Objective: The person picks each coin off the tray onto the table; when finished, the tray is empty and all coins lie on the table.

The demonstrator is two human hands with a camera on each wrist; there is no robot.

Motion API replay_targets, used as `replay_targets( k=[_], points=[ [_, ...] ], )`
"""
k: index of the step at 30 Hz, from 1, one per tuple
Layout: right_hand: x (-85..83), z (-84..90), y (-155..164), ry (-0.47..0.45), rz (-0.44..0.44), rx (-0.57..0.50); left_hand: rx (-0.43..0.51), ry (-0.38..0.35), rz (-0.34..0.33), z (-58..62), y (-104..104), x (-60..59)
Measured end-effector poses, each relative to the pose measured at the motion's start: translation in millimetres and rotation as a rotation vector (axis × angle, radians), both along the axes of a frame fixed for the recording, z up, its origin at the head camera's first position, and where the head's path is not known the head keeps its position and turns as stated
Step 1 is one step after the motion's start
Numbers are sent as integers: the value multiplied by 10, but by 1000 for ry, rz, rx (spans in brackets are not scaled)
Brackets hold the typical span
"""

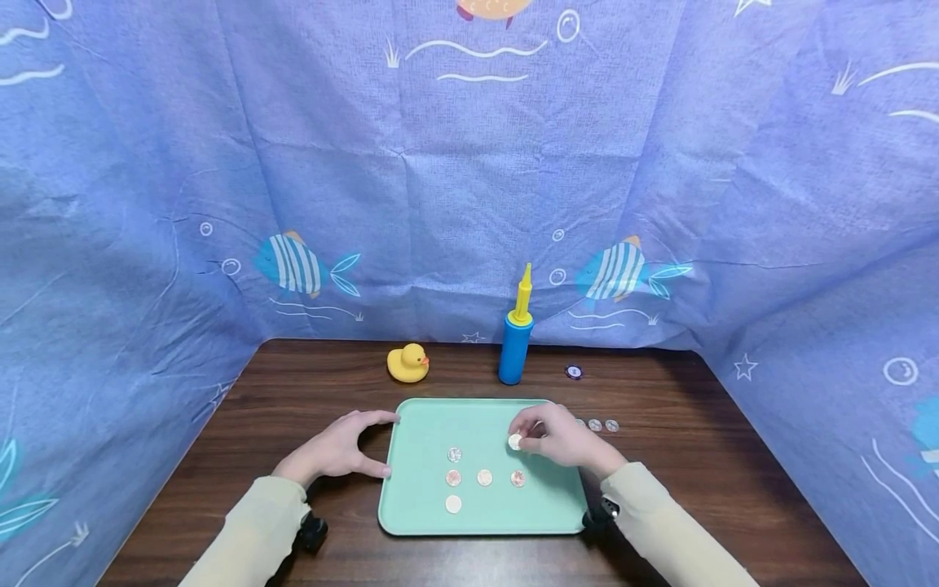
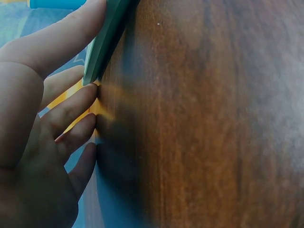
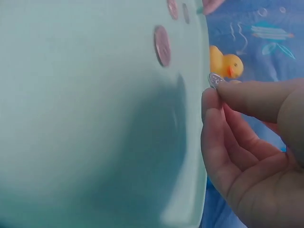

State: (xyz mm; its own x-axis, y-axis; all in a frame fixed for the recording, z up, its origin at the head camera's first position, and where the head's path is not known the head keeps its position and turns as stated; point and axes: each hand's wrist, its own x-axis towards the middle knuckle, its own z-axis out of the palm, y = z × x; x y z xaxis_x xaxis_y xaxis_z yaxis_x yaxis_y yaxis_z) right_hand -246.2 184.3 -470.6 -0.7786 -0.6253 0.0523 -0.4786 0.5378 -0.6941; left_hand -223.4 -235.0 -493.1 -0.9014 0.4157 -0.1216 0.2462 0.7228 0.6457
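Observation:
A pale green tray (image 1: 411, 518) lies on the table with several coins on it. Three of them, one a silvery coin (image 1: 455, 455), form a short column left of centre, and a reddish coin (image 1: 517, 478) lies to their right. My right hand (image 1: 553, 438) pinches another coin (image 3: 216, 80) between thumb and fingertips, over the right part of the tray. At the tray's left rim is my left hand (image 1: 337, 447), thumb and fingers spread, their tips at the edge. Its little-finger side is close over the wood in the left wrist view.
Behind the tray stand a yellow rubber duck (image 1: 408, 364) and an upright blue hand pump (image 1: 515, 346) with a yellow nozzle. A dark-rimmed poker chip (image 1: 574, 372) lies to the pump's right. More coins (image 1: 612, 425) form a row right of the tray, partly behind my right hand.

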Motion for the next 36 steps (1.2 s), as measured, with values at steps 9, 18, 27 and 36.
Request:
replay_targets(
  k=[9,18,27,36],
  points=[
    [21,20,341,-19,-61,-46,-6,7,-9,4,-5,3],
    [63,18,682,-36,-127,-69,-5,-1,-9,4,-5,4],
    [76,-62,969,7,-179,-130,-13,-3,-7,5,1,5],
    [101,-122,1152,27,-225,-125,-14,4,-13,10,-3,10]
  ],
)
